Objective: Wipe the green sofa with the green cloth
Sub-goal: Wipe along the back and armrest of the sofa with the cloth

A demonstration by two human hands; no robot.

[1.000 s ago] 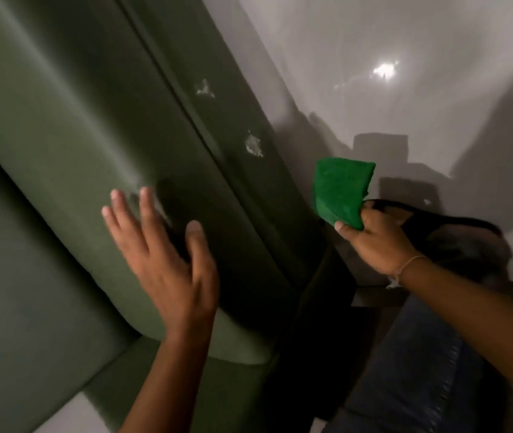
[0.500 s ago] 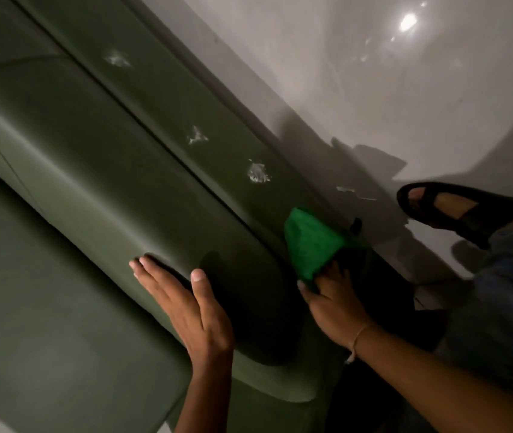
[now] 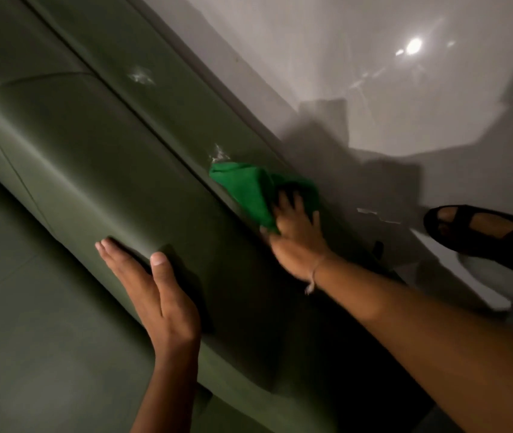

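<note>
Change: cloth (image 3: pixel 245 189) moved up the sofa (image 3: pixel 70 157) edge, reaching a white mark (image 3: pixel 219 154)
Right hand (image 3: pixel 295 226): grip pinching the cloth, pressing it down to scrub
Left hand (image 3: pixel 158 295): grip spread flat, bracing the cushion

Bare forearms, a thin string bracelet (image 3: pixel 313 278), a black sandal (image 3: pixel 480 232).

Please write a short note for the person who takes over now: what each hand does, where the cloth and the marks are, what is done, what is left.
Right hand: presses the green cloth flat on the sofa's top ledge.
Left hand: open, flat against the back cushion, holds nothing.
Cloth's front edge touches the near white mark. A second white mark lies farther along the ledge.
Done: cloth on the green sofa.
Left: both marks are not yet wiped.
</note>
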